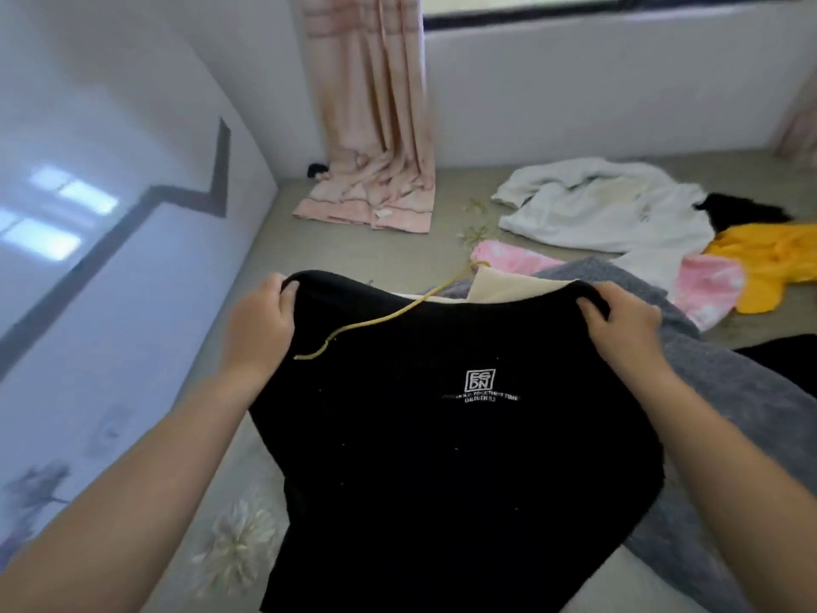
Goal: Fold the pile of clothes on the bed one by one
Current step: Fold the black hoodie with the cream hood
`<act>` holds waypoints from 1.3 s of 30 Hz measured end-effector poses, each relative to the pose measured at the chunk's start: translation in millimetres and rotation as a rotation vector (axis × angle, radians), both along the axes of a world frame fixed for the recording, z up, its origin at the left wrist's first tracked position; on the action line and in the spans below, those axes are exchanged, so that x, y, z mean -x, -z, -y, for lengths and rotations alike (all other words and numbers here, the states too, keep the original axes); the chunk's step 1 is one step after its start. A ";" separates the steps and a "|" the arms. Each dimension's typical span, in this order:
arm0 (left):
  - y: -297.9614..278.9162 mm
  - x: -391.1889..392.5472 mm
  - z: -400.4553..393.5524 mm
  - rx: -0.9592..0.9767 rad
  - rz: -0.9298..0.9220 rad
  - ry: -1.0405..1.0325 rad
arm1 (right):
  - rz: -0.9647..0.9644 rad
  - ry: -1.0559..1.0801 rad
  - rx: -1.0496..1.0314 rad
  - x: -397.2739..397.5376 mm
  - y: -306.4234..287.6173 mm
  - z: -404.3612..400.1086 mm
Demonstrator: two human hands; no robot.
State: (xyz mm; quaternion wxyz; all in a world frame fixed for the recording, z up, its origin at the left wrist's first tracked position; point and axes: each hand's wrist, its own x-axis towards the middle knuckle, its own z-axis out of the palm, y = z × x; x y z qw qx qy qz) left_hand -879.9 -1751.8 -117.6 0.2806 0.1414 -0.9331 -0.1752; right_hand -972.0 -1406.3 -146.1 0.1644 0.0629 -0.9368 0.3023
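both hands (261,323) (619,323) outstretched, gripping the black shirt's (442,435) top edge.

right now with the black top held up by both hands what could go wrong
1. A yellow cord lies across the black top; it may get folded in or dragged along.
2. The left hand and right hand grip only the top edge, so the hanging cloth could crease or fold unevenly.
3. The grey blanket and cream garment sit just behind; laying the top down there could muddle the pile.
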 end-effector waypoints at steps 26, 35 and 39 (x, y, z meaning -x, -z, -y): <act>-233.6 -317.5 101.7 0.638 -0.698 0.020 | -1.255 0.055 -0.385 -333.9 -269.7 87.4; -118.3 -225.6 130.9 0.410 -0.065 0.041 | -0.125 -0.131 -0.434 -233.6 -171.2 112.4; -73.0 -159.4 153.0 0.411 0.061 -0.024 | -0.081 -0.122 -0.367 -154.4 -118.8 144.0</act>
